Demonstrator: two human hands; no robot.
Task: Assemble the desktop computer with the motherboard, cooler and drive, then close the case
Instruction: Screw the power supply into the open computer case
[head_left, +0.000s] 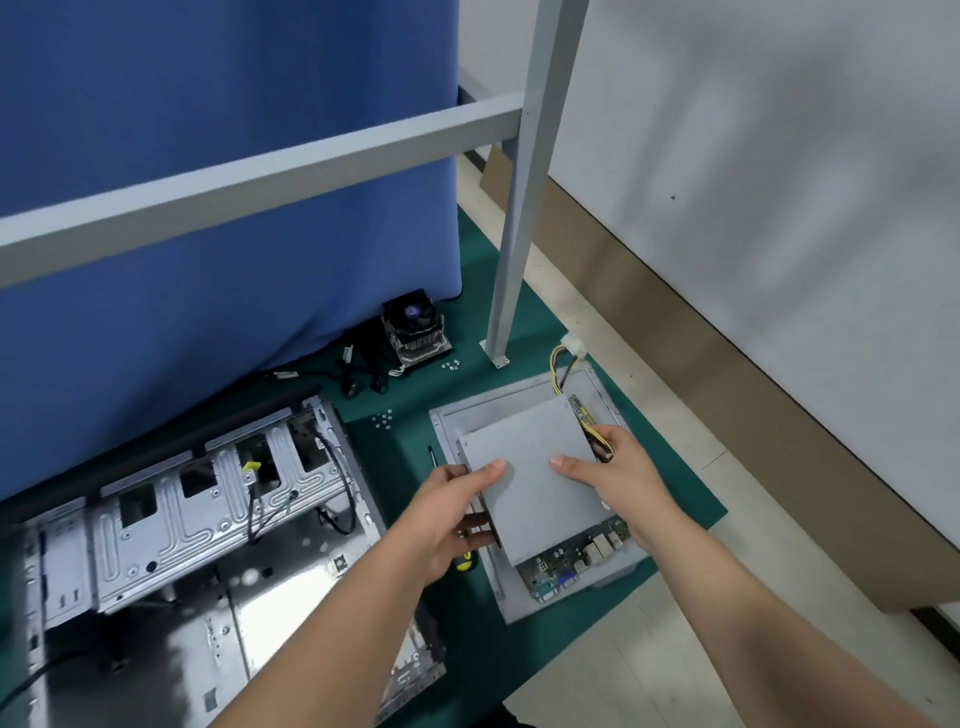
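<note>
On the green worktop (675, 499), right of the open case (197, 525), both hands grip a grey metal box (530, 467), left hand (457, 514) and right hand (623, 478) at opposite edges, probably to lift it level. Beneath it the motherboard (576, 561) lies on the side panel (524, 400); the cooler (418, 332) stands well apart.

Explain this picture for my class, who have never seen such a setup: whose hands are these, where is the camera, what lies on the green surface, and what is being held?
There is one picture, taken by a camera worn on a person's head, looking down at bare hands. The left hand and right hand grip a flat grey metal box by its sides, over a circuit board that lies on a grey panel. On the green mat lie an open computer case, a cooler with a fan, small screws and loose cables.
</note>
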